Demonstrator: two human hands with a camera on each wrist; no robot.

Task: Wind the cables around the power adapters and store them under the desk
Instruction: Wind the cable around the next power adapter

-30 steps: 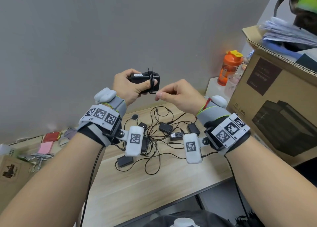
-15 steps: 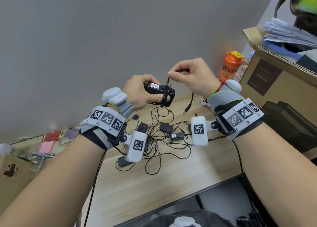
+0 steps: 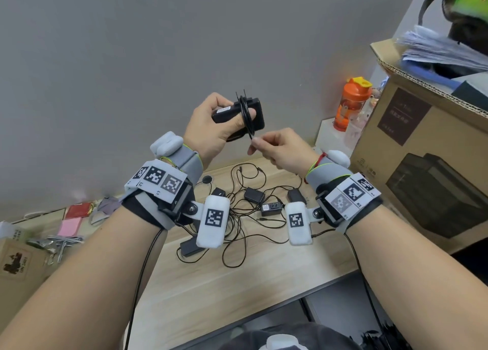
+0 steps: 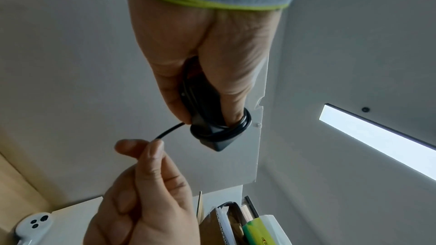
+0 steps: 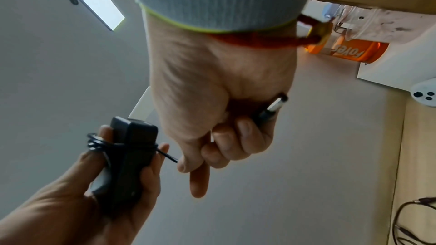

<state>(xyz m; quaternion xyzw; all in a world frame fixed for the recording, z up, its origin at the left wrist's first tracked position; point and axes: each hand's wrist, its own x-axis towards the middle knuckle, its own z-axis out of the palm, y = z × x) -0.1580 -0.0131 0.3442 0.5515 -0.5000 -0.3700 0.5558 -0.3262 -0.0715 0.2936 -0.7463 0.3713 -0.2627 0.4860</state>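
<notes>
My left hand (image 3: pixel 211 127) grips a black power adapter (image 3: pixel 256 114) held up above the desk, prongs pointing up. Its thin black cable (image 3: pixel 247 117) is wound in several turns round the adapter and over my left thumb. My right hand (image 3: pixel 274 149) sits just below and right of it, pinching the short free end of the cable (image 5: pixel 168 156). The barrel plug (image 5: pixel 274 107) sticks out of the back of my right fist. The left wrist view shows the coil (image 4: pixel 221 131) near the adapter's tip. Several more adapters (image 3: pixel 254 195) lie in tangled cables on the desk (image 3: pixel 237 291).
A large cardboard box (image 3: pixel 427 149) stands at the right with papers on top. An orange bottle (image 3: pixel 350 104) sits on a white block by the wall. Small packets and clips (image 3: pixel 60 238) lie at the left. The desk's front edge runs near my body.
My right hand has come down from above the adapter to below it, laying the cable round it. My left hand has lifted the adapter higher. The free end is shorter.
</notes>
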